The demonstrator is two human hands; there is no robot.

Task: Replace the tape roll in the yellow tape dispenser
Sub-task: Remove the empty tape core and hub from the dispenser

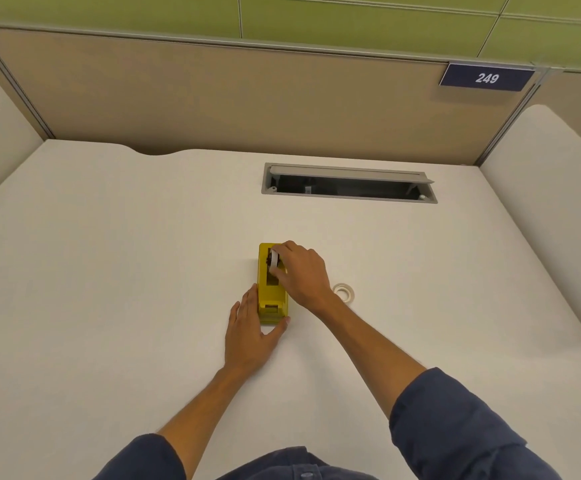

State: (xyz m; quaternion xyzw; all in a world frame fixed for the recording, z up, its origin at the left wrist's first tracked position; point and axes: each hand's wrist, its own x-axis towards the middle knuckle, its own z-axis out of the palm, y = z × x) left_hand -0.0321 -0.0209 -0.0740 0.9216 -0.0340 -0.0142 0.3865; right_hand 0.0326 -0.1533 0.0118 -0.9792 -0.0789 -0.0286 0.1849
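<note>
My left hand (pixel 247 336) lies on the white desk (pixel 109 271), fingers straight against the left side of the yellow tape dispenser (pixel 272 299) and thumb hooked round its near end, bracing it. The dispenser sits mid-desk, lengthwise away from me. My right hand (pixel 301 271) reaches over its far end, fingers pinching a white tape roll (pixel 275 260) at the holder. Just beside my right wrist, another tape roll (pixel 344 292) lies flat on the desk.

One dispenser (pixel 273 289) — two tape rolls (pixel 275 259) (pixel 344 292)
</note>
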